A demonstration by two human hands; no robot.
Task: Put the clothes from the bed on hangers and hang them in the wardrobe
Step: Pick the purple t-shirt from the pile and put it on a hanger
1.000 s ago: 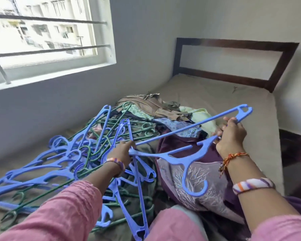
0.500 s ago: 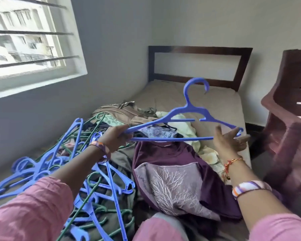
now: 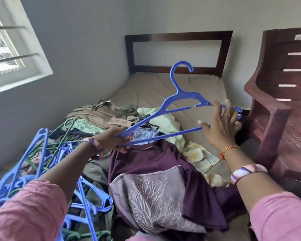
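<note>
Left hand grips one end of the blue hanger at frame centre; right hand, fingers spread, touches its other end above the purple garment

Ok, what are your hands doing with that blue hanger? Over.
Left hand grips blue hanger at one end. Right hand open, fingers at the other end. Purple top below on bed, not yet hung. Nothing in the way.

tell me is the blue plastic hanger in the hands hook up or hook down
Hook up. The blue plastic hanger has its hook pointing toward the headboard, the left hand gripping one end and the right hand at the other.
</note>
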